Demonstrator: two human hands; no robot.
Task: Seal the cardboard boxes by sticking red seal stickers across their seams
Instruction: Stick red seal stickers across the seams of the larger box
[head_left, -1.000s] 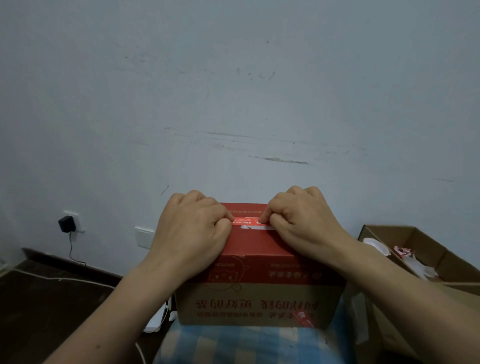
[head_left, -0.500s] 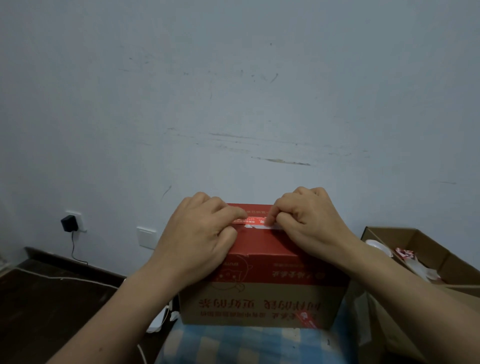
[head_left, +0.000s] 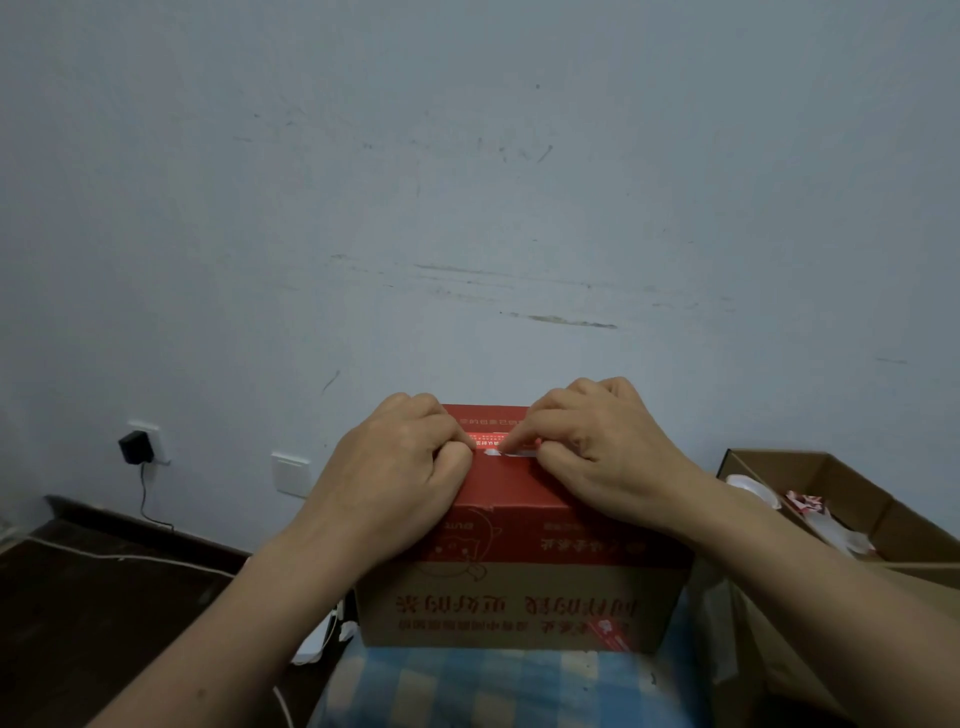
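Left hand (head_left: 400, 467) and right hand (head_left: 597, 447), fingers curled, pinch a thin red sticker (head_left: 496, 446) flat onto a rectangular cardboard box (head_left: 519, 603); checked cloth (head_left: 467, 686) beneath.

Closed box (head_left: 524, 577) on cloth (head_left: 488, 686), open box (head_left: 852, 499) right.

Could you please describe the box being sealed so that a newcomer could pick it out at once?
Start at the blue checked cloth at the bottom centre. The box standing on it has a red top, brown sides and upside-down red lettering. Unlike the open brown box to its right, it is closed, with both hands on its lid.
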